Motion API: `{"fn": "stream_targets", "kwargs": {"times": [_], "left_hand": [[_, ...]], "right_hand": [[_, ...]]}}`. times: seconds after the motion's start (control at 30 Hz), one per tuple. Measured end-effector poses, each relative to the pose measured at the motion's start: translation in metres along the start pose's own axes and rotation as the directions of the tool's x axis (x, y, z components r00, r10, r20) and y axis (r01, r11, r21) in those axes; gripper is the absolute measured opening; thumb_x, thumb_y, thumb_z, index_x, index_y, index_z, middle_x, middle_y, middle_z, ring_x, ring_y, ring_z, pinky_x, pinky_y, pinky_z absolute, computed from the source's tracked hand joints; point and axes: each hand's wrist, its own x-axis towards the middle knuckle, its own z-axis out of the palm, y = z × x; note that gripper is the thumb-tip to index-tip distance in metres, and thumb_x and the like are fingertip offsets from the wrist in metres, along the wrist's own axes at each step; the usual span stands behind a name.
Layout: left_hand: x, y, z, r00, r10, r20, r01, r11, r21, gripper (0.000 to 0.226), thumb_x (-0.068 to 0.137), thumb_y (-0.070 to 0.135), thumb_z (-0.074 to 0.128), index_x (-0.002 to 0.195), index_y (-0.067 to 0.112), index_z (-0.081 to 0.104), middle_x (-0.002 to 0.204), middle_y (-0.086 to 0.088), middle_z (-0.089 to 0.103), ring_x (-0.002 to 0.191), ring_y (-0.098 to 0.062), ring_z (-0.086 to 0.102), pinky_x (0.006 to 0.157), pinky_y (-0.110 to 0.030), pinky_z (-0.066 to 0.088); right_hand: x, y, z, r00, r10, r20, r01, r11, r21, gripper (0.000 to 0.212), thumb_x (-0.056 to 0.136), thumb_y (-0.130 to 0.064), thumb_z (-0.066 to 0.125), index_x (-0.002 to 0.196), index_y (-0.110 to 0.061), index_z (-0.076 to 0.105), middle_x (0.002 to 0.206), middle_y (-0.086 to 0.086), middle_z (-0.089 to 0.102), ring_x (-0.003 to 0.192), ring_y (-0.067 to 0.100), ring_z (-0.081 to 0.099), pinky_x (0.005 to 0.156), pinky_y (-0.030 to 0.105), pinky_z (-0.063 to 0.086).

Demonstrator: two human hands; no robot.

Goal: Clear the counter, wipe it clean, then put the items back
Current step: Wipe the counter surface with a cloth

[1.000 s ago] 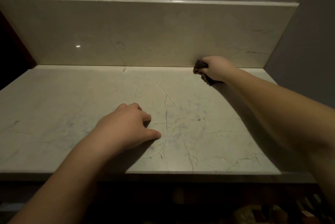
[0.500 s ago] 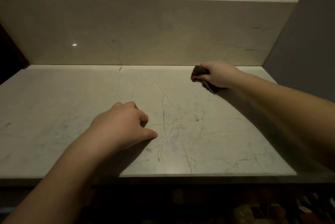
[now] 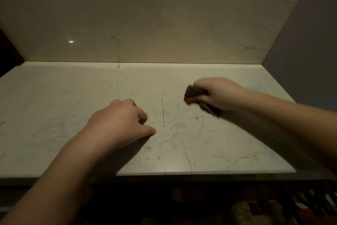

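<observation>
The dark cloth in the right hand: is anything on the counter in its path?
Nothing visible. The right hand grips the dark cloth on bare marble counter; only the left hand rests nearby, apart from it.

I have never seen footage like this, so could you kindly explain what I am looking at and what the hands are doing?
This is one view from a camera worn on a person's head, looking down at their own two bare hands; there is no machine. Before them lies a pale veined marble counter with a matching upright marble backsplash. The right hand grips a dark crumpled wiping cloth, blurred by motion, against the counter. The left hand rests on the marble with its fingers loosely curled, holding nothing.
</observation>
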Motion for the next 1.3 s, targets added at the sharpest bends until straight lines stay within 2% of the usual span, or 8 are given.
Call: {"fn": "stream_targets", "kwargs": {"times": [0.17,0.3,0.43,0.67,0.8,0.93,1.13,1.3], "left_hand": [[0.000,0.000,0.002,1.000,-0.010,-0.007,0.010,1.000,-0.015,0.053,0.083,0.066,0.052,0.126,0.037,0.059,0.131,0.008,0.048,0.120,-0.014,0.041,0.093,-0.039,0.048],[-0.001,0.002,0.003,1.000,-0.020,-0.015,0.019,0.999,-0.025,0.052,0.084,0.065,0.052,0.126,0.036,0.060,0.132,0.008,0.048,0.121,-0.014,0.040,0.094,-0.037,0.047],[-0.002,0.002,0.005,0.999,-0.026,-0.046,0.025,0.999,-0.026,0.050,0.084,0.065,0.053,0.123,0.037,0.062,0.132,0.009,0.048,0.121,-0.013,0.040,0.094,-0.038,0.047],[-0.007,0.000,0.005,0.999,-0.016,-0.050,0.015,1.000,-0.021,0.055,0.083,0.065,0.051,0.131,0.038,0.055,0.140,0.010,0.045,0.126,-0.013,0.039,0.097,-0.039,0.045],[-0.009,-0.001,0.008,0.998,-0.008,-0.058,0.007,1.000,-0.016,0.059,0.084,0.065,0.050,0.137,0.039,0.049,0.145,0.010,0.041,0.129,-0.014,0.036,0.098,-0.040,0.044],[-0.009,-0.001,0.010,0.998,-0.008,-0.068,0.007,1.000,-0.007,0.058,0.085,0.064,0.050,0.137,0.038,0.049,0.146,0.010,0.040,0.130,-0.014,0.035,0.098,-0.039,0.044],[-0.010,-0.005,0.015,0.996,0.024,-0.085,-0.023,1.000,0.012,0.056,0.087,0.065,0.046,0.135,0.037,0.051,0.143,0.009,0.044,0.127,-0.016,0.039,0.093,-0.038,0.045],[-0.009,-0.007,0.017,0.992,0.061,-0.106,-0.055,0.997,0.061,0.053,0.088,0.066,0.043,0.128,0.033,0.057,0.137,0.006,0.048,0.123,-0.018,0.042,0.088,-0.039,0.047]], "right_hand": [[0.041,0.032,0.002,0.987,0.136,-0.089,-0.142,0.988,-0.062,0.014,0.091,-0.035,0.057,0.090,-0.021,0.056,0.091,-0.001,0.062,0.092,0.025,0.057,0.067,0.031,0.036],[-0.005,-0.011,0.001,0.998,-0.065,0.007,0.064,0.993,0.099,0.009,0.090,-0.036,0.060,0.087,-0.038,0.052,0.082,-0.016,0.055,0.081,0.007,0.055,0.068,0.025,0.040],[-0.051,-0.038,0.008,0.949,-0.281,0.143,0.275,0.959,0.062,0.011,0.089,-0.040,0.054,0.092,-0.030,0.055,0.086,-0.017,0.051,0.080,0.003,0.050,0.070,0.021,0.042],[0.006,0.001,-0.006,0.999,-0.027,0.030,0.027,1.000,0.009,0.011,0.091,-0.034,0.059,0.086,-0.032,0.050,0.076,-0.017,0.049,0.086,0.018,0.056,0.066,0.029,0.036],[-0.032,-0.031,0.002,0.968,-0.236,0.079,0.225,0.966,0.129,0.007,0.089,-0.036,0.061,0.087,-0.033,0.055,0.074,-0.019,0.051,0.071,-0.002,0.053,0.066,0.020,0.043],[-0.063,-0.053,0.011,0.885,-0.449,0.122,0.439,0.893,0.097,0.013,0.088,-0.038,0.056,0.083,-0.026,0.052,0.081,-0.014,0.047,0.076,0.007,0.046,0.066,0.027,0.039],[-0.015,-0.026,-0.001,0.997,-0.063,0.045,0.061,0.997,0.054,0.006,0.090,-0.031,0.060,0.090,-0.028,0.055,0.086,-0.012,0.055,0.087,0.017,0.056,0.070,0.029,0.039],[-0.049,-0.062,0.012,0.998,-0.052,0.035,0.045,0.987,0.157,0.004,0.090,-0.032,0.060,0.088,-0.033,0.056,0.081,-0.016,0.055,0.077,0.004,0.054,0.069,0.025,0.043]]}}
